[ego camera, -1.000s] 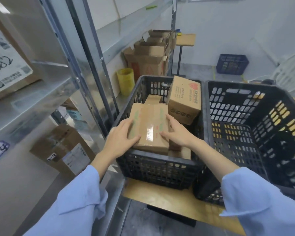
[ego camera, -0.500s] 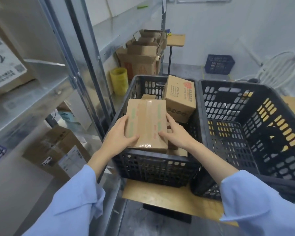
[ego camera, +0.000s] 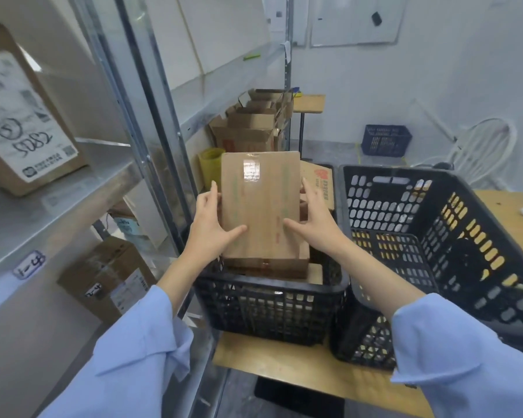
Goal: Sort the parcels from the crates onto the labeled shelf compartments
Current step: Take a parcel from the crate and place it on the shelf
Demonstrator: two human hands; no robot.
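From my remote seat, the metal shelf unit (ego camera: 73, 182) filled the view from 8 to 11 o'clock. Its upper level carried a brown parcel (ego camera: 27, 131) with a white label marked "5082" by hand. Another labelled carton (ego camera: 109, 276) sat on the level below, toward 8 o'clock.

At 3 to 4 o'clock stood the right crate (ego camera: 435, 236), black and slotted, with its walls and floor in plain view. Touching it on the 9 o'clock side was the left crate (ego camera: 269, 300), also black. Both rested on a wooden table (ego camera: 284, 363) at 6 o'clock. The left crate held several cartons. A red-printed box (ego camera: 319, 182) leaned at its far end, toward 1 o'clock of centre, and flat brown ones (ego camera: 313, 271) lay low near the front wall.

The taped parcel (ego camera: 260, 206) was dead centre, raised nearly upright over the left crate, with its lower end just above those flat cartons. Glare ran along its clear tape near the top.

My operator's left hand (ego camera: 209, 227) grasped its 9 o'clock edge, thumb across the front face. The right hand (ego camera: 314, 224) gripped the 3 o'clock edge the same way.

A small handwritten tag (ego camera: 29, 264) was stuck to the shelf lip at 8 o'clock.
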